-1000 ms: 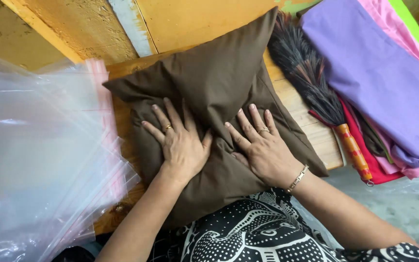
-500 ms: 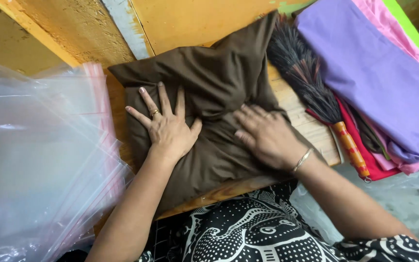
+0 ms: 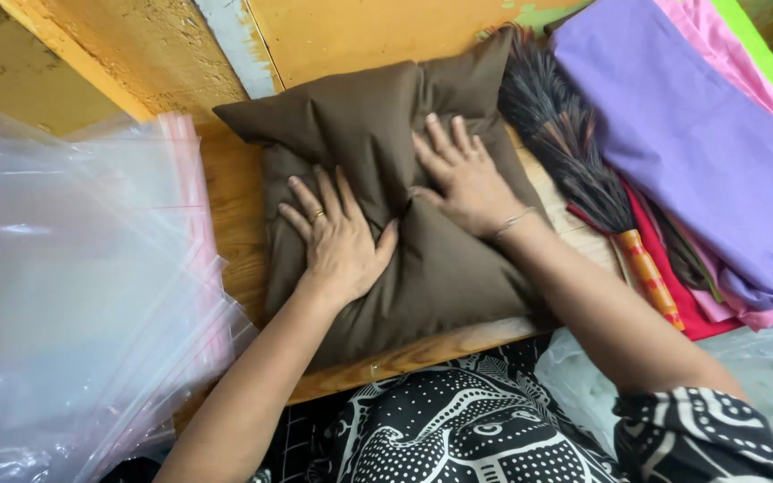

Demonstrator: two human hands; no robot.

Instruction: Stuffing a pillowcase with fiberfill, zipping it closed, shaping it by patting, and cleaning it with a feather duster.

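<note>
I am pressing my two hands, left hand and right hand, on one brown pillow; one feather duster is lying at right.

A stack of clear plastic bags with pink edges fills the left side, spilling over the wooden counter. On the right lies a dark feather duster with an orange handle, its bristles pointing to the far side. Just beside it sit folded cloths: purple fabric on top, red fabric beneath, pink fabric and green fabric farther right. A yellow painted wall stands behind.
</note>
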